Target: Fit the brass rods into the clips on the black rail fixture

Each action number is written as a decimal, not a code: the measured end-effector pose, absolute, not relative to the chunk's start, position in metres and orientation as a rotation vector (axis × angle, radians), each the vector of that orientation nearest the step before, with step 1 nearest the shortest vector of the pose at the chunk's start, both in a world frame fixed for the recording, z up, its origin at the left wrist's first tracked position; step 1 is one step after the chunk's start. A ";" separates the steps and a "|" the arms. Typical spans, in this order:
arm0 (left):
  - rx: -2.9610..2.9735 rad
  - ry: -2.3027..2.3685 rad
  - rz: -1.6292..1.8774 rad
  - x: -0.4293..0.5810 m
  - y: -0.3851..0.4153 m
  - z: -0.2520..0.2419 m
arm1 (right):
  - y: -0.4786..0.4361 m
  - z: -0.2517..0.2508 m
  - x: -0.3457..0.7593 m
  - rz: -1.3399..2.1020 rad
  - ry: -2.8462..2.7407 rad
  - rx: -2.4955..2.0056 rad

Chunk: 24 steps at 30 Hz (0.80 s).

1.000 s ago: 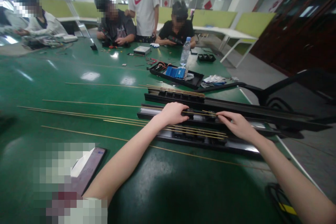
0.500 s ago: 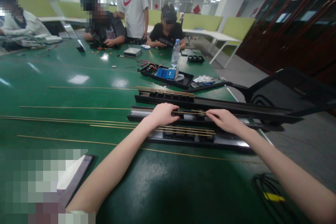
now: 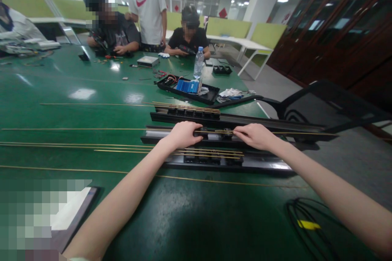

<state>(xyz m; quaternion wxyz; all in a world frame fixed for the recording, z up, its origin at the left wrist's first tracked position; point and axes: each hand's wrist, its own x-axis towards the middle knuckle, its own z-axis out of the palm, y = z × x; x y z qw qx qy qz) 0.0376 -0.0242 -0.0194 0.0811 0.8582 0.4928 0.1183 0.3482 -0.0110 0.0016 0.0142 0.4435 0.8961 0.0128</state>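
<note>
In the middle black channel (image 3: 171, 140), my left hand (image 3: 183, 135) holds a small black block (image 3: 202, 132) between thumb and fingers. A thin brass rod (image 3: 300, 133) runs out to the right from my right hand (image 3: 252, 135), whose fingertips pinch it beside another black block (image 3: 227, 133). The exact meeting of rod and block is too small to make out. The near channel (image 3: 266, 165) carries several black blocks (image 3: 211, 159) with brass rods (image 3: 171, 152) across them. Behind, the far channel (image 3: 263, 121) holds a similar row of blocks and rods.
A black tray (image 3: 211, 97) with a blue packet stands beyond the channels, beside gloves (image 3: 229, 94) and a water bottle (image 3: 199, 63). Coiled black cable (image 3: 294, 228) lies at front right. A chair (image 3: 324, 102) stands right. Several people are across the green table (image 3: 92, 75).
The view has shifted, moving the scene slightly left. The rod right of my right hand now lies nearly in line with the middle channel. My left hand keeps its hold on the block.
</note>
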 end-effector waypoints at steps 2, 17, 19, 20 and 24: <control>2.563 1.475 0.351 0.038 -0.025 -0.019 | -0.010 0.003 0.348 0.046 2.785 1.358; 2.566 1.483 0.345 0.040 -0.023 -0.020 | -0.007 -0.001 0.350 0.110 2.804 1.324; 2.572 1.483 0.351 0.040 -0.023 -0.020 | -0.007 -0.001 0.350 0.115 2.802 1.325; 2.572 1.484 0.352 0.040 -0.023 -0.020 | -0.008 -0.001 0.350 0.113 2.803 1.327; 2.558 1.487 0.352 0.039 -0.023 -0.021 | -0.007 -0.001 0.351 0.085 2.805 1.341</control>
